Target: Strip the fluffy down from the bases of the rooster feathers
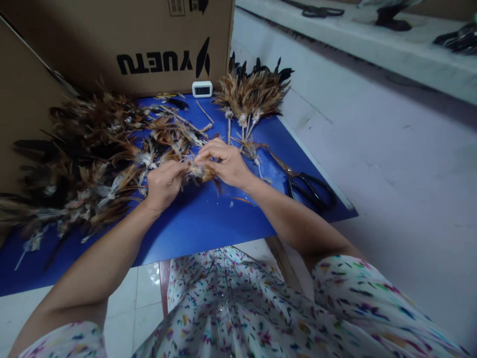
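My left hand (166, 184) and my right hand (225, 163) meet over the blue table. Both are closed, with fingertips pinching a small tuft of brown and white feathers (198, 173) between them. What lies under the fingers is partly hidden. Just behind my hands, loose brown feathers (169, 136) and thin sticks (190, 123) are scattered. To the left spreads a large heap of brown and black feather bunches (85, 164). Several finished-looking feather bundles on sticks (253, 92) lie at the back right. A smaller feather bunch (253, 147) rests beside my right hand.
Black-handled scissors (311, 189) lie open at the right edge of the blue table (208, 223). A small white digital clock (202, 89) stands before a large cardboard box (149, 30). A white wall (372, 134) borders the right side; a ledge (357, 35) above holds dark items.
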Tool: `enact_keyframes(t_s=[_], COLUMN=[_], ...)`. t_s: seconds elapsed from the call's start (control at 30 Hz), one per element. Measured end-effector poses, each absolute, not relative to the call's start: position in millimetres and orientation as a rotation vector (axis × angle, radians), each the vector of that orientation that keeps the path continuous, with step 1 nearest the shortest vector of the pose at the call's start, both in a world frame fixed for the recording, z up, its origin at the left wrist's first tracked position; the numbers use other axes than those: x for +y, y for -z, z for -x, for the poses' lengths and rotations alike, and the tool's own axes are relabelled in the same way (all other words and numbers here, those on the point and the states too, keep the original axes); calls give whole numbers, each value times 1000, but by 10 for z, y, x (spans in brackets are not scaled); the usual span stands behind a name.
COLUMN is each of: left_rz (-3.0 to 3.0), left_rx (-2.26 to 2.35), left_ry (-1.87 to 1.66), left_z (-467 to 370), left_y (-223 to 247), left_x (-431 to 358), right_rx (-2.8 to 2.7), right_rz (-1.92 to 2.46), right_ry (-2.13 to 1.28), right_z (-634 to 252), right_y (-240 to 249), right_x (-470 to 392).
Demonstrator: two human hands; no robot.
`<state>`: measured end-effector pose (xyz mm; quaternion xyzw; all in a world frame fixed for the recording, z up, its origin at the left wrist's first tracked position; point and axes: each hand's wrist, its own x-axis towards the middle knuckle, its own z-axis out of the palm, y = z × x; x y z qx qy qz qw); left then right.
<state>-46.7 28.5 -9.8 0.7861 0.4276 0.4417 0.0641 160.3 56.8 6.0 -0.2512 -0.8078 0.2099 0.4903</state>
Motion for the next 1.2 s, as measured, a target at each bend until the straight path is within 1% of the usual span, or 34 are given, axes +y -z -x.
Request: enact_keyframes(t_s=[0.33,0.57,0.9,1.2], left_rz=[-2376,-2419,-2262,-2331], left_rx=[1298,1262,1296,1278], left_ry=[-1322,-1363,-1317,-1329], left_z=[463,454,455,445], left_y=[94,95,82,65], left_x=[278,273,252,247], right_rx=[-1925,-1905,-1908,-1878], right_rz=[588,558,605,600], right_ry=[-633,-643,-706,-782], right_z=[-1568,-1550,-1564,-1556], right_y=[-24,-5,-1,13], right_x=[583,588,603,613])
